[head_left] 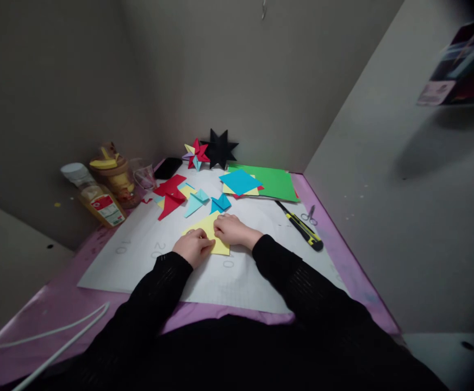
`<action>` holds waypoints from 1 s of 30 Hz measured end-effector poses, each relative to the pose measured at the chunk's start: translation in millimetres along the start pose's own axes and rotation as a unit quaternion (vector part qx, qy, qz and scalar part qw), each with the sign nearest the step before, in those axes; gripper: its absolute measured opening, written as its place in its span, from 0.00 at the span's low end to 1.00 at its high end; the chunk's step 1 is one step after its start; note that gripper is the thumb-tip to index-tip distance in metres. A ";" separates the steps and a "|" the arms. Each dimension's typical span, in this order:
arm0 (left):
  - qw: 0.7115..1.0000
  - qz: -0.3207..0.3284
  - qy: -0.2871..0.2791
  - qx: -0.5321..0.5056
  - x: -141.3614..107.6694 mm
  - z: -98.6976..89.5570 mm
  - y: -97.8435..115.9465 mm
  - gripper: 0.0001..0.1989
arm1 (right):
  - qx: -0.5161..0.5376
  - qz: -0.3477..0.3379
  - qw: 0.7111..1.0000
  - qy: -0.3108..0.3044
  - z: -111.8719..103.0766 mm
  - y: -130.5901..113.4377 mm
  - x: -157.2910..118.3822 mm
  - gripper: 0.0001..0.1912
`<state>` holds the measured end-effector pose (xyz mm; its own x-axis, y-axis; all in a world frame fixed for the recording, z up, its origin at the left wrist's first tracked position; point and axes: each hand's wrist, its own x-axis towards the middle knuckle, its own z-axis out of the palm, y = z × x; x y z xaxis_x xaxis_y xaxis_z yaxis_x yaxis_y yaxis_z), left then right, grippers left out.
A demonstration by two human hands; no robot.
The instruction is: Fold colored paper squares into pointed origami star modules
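1. We work over a pink cloth [367, 293] that spreads out on both sides of the yellow paper [222, 247].
2. We have the white sheet [126, 271] directly beneath the yellow paper, probably as a smooth, clean surface.
3. Beyond the yellow paper and to its right we see the green paper [280, 183], with a blue square [242, 182] on top, likely stacked to stay within reach.
4. Our yellow paper lies under both hands: our left hand [195, 248] covers its left part, our right hand [232, 231] its far right part. Their bent fingers touch it, apparently to steady it; we cannot tell whether either hand pinches it or only presses.
5. We see the cutter [300, 225] right of the yellow paper, perhaps set aside for safety.
6. Just beyond the yellow paper, our blue piece [220, 204] seems placed to leave working room.
7. We find the scissors [310, 216] right of the yellow paper, near the cutter.
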<state>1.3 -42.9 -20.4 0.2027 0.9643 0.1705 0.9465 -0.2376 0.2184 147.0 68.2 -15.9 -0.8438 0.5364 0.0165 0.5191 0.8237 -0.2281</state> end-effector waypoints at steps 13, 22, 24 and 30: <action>0.999 -0.002 0.011 0.043 -0.8 -2.2 5.3 0.20 | 0.021 -0.005 0.999 0.024 5.1 4.9 -2.3 0.07; 0.998 -0.001 0.024 0.059 -1.0 0.9 6.2 0.21 | 0.038 -0.003 0.999 0.026 4.1 5.0 -4.4 0.06; 0.998 -0.004 0.025 0.063 0.5 1.1 7.2 0.20 | 0.046 -0.004 0.998 0.031 4.8 5.4 -4.7 0.05; 0.996 0.018 0.036 0.077 6.0 1.7 8.9 0.15 | 0.072 -0.004 0.996 0.051 7.3 7.7 -3.1 0.03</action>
<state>11.4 -39.0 -19.0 0.2230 0.9433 0.2458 0.9675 -0.2451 0.0630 152.5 71.5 -24.9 -0.8260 0.5515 0.1168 0.4810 0.7976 -0.3641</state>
